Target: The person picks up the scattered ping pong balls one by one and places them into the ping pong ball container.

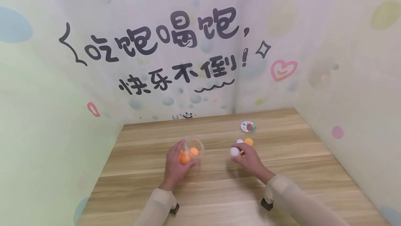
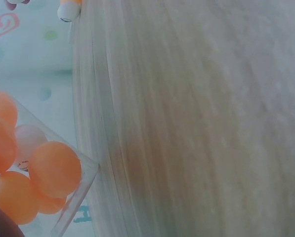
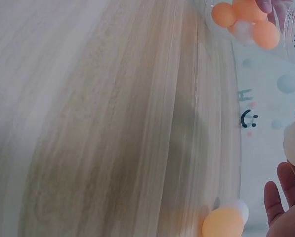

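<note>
Container (image 1: 198, 142), clear plastic, sat tilted in left hand (image 1: 175, 164), fingers curled round its 9 o'clock side; orange balls (image 2: 55, 169) plus one inner white ball (image 2: 30, 142) inside. Right hand (image 1: 253, 162) was at 3 o'clock from it, well apart, fingers pinching white ball (image 1: 234, 152). Couldn't tell whether container touched surface (image 1: 216, 191). From that pinched ball: second white ball (image 1: 239, 141) lay on the surface at 1 o'clock, loose orange ball (image 1: 249, 141) beside it at 2 o'clock, round printed disc (image 1: 248, 127) farther out at 1 o'clock.
</note>
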`<state>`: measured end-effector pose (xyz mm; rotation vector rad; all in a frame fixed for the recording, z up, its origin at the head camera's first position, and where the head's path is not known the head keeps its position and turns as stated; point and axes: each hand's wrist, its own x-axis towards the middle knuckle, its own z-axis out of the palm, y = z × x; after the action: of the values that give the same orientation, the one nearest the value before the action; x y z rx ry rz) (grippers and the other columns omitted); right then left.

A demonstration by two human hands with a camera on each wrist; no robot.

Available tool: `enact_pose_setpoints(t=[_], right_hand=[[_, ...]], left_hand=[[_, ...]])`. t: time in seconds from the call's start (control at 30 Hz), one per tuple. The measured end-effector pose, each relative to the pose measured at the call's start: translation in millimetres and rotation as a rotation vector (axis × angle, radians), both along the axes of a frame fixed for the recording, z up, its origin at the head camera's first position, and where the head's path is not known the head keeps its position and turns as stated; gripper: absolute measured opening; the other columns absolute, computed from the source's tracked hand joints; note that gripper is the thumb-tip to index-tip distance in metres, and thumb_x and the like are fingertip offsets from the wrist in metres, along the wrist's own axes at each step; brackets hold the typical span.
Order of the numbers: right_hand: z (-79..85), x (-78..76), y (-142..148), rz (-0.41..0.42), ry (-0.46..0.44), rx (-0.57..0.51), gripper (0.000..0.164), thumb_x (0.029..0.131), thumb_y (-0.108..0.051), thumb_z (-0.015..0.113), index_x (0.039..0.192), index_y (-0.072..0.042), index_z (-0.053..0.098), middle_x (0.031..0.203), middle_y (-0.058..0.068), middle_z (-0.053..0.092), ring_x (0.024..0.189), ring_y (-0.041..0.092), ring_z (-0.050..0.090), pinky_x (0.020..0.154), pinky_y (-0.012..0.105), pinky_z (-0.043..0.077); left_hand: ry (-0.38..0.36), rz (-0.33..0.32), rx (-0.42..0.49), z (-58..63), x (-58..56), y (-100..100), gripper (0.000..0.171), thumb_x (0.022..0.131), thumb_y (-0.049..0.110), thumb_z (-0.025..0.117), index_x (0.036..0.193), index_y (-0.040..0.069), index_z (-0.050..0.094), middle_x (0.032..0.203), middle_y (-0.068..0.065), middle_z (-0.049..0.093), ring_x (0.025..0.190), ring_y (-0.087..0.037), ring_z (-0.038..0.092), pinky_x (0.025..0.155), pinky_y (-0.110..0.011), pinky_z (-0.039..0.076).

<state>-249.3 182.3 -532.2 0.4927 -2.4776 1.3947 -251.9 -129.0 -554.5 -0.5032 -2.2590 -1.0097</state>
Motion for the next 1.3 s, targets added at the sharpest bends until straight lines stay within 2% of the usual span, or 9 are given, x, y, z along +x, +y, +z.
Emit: enact_pose_setpoints(t=[0.17,0.5,0.8,1.0,1.17,1.3], right_hand=[[1.1,-2.6,-9.5,0.004,0.019,-0.007,0.041,0.071,-0.001,0.082,0.109,0.003,0.067,0.100,0.007,0.066,0.088,0.021,0.057,0.072,0.038,0.052],[0.9,-5.6,-22.3,0.022,0.000,-0.022,0.042,0.073,-0.003,0.082,0.111,0.002,0.066,0.102,0.005,0.067,0.090,0.020,0.058,0.074,0.033,0.051],[7.2,-5.9,-38.6,0.011,-0.022,-0.055,0.043,0.073,-0.002,0.082,0.113,0.000,0.067,0.105,0.006,0.067,0.093,0.021,0.058,0.077,0.041,0.053],[12.1,-4.0,-51.9,0.045,-0.031,-0.087,0.043,0.075,-0.003,0.082,0.115,-0.002,0.067,0.108,0.006,0.066,0.096,0.022,0.058,0.080,0.046,0.053],[16.2,-3.1,-62.2,0.045,-0.015,-0.077,0.043,0.076,-0.006,0.082,0.117,-0.007,0.067,0.110,0.004,0.066,0.096,0.020,0.058,0.079,0.039,0.053],[17.6,-3.6,-69.4,0.063,0.015,-0.092,0.044,0.076,-0.005,0.081,0.117,-0.006,0.066,0.109,0.005,0.066,0.096,0.021,0.058,0.078,0.037,0.053]], left_hand=[[-0.016,-0.005,0.012,0.1,0.5,0.0,0.097,0.061,0.026,0.093,0.145,0.014,0.045,0.139,-0.009,0.051,0.124,-0.033,0.046,0.103,-0.054,0.035],[-0.012,0.004,0.006,-0.2,0.4,0.4,0.097,0.062,0.027,0.092,0.145,0.015,0.045,0.139,-0.008,0.051,0.125,-0.032,0.045,0.102,-0.054,0.036],[-0.017,0.012,0.000,0.9,2.0,0.1,0.096,0.063,0.028,0.092,0.145,0.015,0.044,0.140,-0.009,0.050,0.125,-0.033,0.045,0.102,-0.055,0.035],[-0.017,0.014,-0.011,0.0,1.2,0.1,0.094,0.064,0.029,0.091,0.145,0.015,0.044,0.139,-0.009,0.050,0.125,-0.032,0.045,0.102,-0.054,0.035],[-0.030,0.011,-0.003,0.2,1.6,0.6,0.096,0.063,0.026,0.092,0.145,0.016,0.044,0.140,-0.008,0.050,0.126,-0.032,0.045,0.103,-0.055,0.034],[-0.040,0.009,0.004,-0.1,1.2,0.5,0.097,0.063,0.025,0.092,0.146,0.017,0.043,0.141,-0.007,0.049,0.127,-0.031,0.044,0.104,-0.053,0.033]])
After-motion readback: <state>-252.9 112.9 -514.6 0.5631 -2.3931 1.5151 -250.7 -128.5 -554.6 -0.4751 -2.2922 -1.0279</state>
